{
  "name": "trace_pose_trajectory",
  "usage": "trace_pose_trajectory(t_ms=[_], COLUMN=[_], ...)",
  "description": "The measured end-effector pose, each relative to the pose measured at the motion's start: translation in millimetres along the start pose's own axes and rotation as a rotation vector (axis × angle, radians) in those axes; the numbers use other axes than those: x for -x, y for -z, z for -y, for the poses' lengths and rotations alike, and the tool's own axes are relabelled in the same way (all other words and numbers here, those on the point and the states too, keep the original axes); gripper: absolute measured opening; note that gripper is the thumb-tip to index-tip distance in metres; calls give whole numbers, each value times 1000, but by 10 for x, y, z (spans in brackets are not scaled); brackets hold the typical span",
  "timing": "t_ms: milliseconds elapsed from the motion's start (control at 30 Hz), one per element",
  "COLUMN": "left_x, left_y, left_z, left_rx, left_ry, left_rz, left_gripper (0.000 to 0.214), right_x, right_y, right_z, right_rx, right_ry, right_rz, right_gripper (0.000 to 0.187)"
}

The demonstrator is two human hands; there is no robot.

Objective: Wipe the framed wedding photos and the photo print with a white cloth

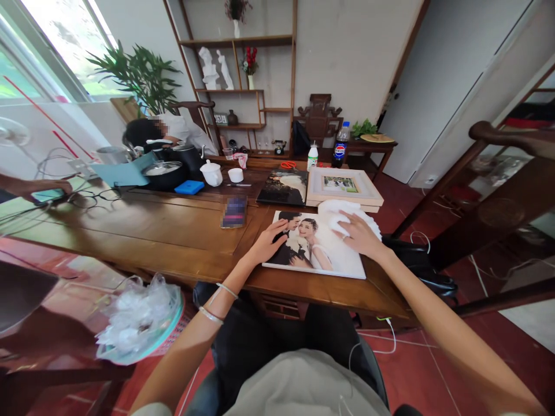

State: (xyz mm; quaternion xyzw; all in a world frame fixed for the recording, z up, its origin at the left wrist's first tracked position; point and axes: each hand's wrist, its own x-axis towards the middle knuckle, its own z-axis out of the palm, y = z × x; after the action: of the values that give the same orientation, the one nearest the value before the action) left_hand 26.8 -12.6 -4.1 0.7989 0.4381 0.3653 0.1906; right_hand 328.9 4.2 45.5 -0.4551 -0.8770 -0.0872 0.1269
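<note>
A wedding photo panel [299, 254] lies flat at the front edge of the wooden table, showing two people in wedding clothes. My left hand [269, 241] rests on its left part, fingers stretched out. At the panel's upper right, my right hand [358, 234] presses a bunched white cloth [342, 209] against it, with fingers curled over the cloth. Part of the cloth hangs past the panel's right edge. Just behind lie a dark photo panel [280, 189] and a pale framed picture [368, 188], which sits on another flat piece.
A blurred phone [234, 212], a blue box [189, 187], a white teapot [211, 173] and a cola bottle [341, 144] stand on the table [182, 222]. Another person's hand [52, 188] is at the far left. A basket [167, 341] of plastic bags stands on the floor.
</note>
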Motion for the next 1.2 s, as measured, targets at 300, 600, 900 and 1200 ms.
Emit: trace_pose_trajectory(t_ms=[300,600,900,1200], left_x=[4,0,-17,-5], left_y=[-21,-5,-18,-23], left_z=[3,7,26,14], left_rx=[-40,-19,-14,-12], left_ry=[-23,-27,-14,-32], left_rz=[-4,1,-17,-9], left_gripper=[42,43,42,42], right_x=[787,360,35,741], right_y=[350,242,105,448], right_z=[921,537,357,1173], right_rx=[-139,-155,-109,-188], right_ry=[244,230,49,206], right_rz=[128,118,114,226], right_gripper=[27,20,32,34])
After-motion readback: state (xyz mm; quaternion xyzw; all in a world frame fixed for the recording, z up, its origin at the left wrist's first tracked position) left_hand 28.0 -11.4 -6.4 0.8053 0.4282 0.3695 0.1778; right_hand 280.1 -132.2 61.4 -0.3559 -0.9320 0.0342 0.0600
